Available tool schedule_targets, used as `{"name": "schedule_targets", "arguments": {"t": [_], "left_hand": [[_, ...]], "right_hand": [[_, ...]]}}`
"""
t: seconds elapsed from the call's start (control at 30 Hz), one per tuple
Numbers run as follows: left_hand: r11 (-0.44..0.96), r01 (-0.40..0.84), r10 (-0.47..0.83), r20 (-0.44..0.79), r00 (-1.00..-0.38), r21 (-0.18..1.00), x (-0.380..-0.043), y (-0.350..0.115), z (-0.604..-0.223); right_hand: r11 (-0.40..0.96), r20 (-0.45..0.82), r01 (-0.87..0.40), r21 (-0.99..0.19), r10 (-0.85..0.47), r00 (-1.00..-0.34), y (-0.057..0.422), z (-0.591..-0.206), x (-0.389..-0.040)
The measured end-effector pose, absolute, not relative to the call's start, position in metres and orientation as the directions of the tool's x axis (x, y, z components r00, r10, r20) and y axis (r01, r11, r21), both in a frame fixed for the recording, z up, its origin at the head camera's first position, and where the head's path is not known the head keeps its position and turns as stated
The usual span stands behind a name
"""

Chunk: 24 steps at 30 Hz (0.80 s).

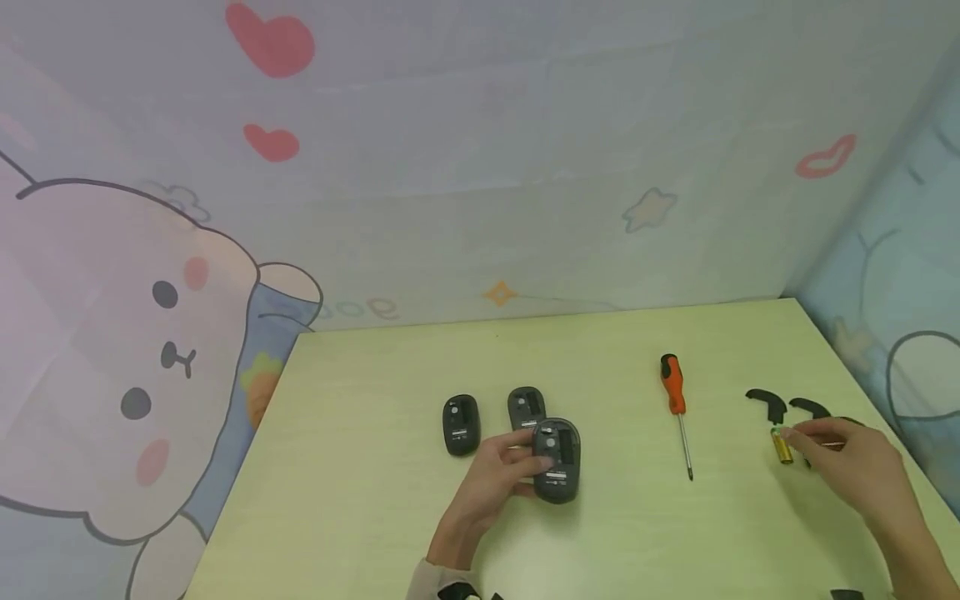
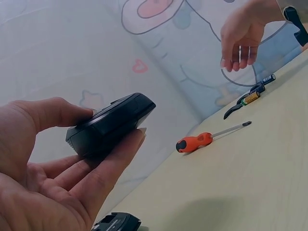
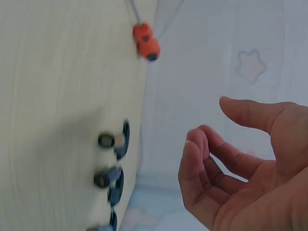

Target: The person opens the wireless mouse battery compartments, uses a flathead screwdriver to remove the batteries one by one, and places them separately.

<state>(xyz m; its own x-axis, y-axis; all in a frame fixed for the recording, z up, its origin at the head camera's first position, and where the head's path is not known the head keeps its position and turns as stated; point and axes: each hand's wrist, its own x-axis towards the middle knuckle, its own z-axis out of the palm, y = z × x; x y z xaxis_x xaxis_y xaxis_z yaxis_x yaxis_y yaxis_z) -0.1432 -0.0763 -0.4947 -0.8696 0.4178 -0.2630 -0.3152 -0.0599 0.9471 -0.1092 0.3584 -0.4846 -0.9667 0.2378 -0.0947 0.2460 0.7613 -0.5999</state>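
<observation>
My left hand (image 1: pixel 487 479) grips a dark computer mouse (image 1: pixel 557 479) between thumb and fingers, underside up, with an uncovered battery slot showing. In the left wrist view, the mouse (image 2: pixel 113 122) is held above the table. My right hand (image 1: pixel 862 467) hovers over the table's right side, thumb and fingers apart and nothing between them, as the right wrist view also shows. Below it lie a gold battery (image 1: pixel 782 447) and several black curved covers (image 1: pixel 772 407), partly hidden by the hand. More batteries (image 3: pixel 102 179) lie by the covers in the right wrist view.
Two more mice lie underside up: one mouse (image 1: pixel 461 425) to the left, another mouse (image 1: pixel 525 404) partly behind the held one. An orange screwdriver (image 1: pixel 673 387) lies between my hands. A dark object (image 1: pixel 847 594) shows at the bottom right edge. Printed cloth (image 1: pixel 525 167) hangs behind the table.
</observation>
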Motion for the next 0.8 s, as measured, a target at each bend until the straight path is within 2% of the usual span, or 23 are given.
{"name": "schedule_targets", "arguments": {"t": [0.23, 0.37, 0.7, 0.8], "left_hand": [[-0.067, -0.315, 0.413, -0.261, -0.873, 0.947, -0.145, -0.071, -0.492], [-0.071, -0.318, 0.408, -0.263, -0.874, 0.946, -0.146, -0.068, -0.493], [-0.084, -0.324, 0.399, -0.266, -0.878, 0.942, -0.147, -0.061, -0.496], [-0.086, -0.321, 0.385, -0.266, -0.884, 0.943, -0.147, -0.058, -0.495]], "right_hand": [[0.614, -0.189, 0.154, -0.774, 0.008, -0.982, 0.308, -0.476, -0.114], [0.519, -0.191, 0.124, -0.846, -0.079, -0.978, 0.282, -0.477, -0.115], [0.337, -0.193, 0.091, -0.937, -0.284, -0.939, 0.221, -0.48, -0.124], [0.304, -0.189, 0.092, -0.948, -0.309, -0.932, 0.206, -0.48, -0.124]]}}
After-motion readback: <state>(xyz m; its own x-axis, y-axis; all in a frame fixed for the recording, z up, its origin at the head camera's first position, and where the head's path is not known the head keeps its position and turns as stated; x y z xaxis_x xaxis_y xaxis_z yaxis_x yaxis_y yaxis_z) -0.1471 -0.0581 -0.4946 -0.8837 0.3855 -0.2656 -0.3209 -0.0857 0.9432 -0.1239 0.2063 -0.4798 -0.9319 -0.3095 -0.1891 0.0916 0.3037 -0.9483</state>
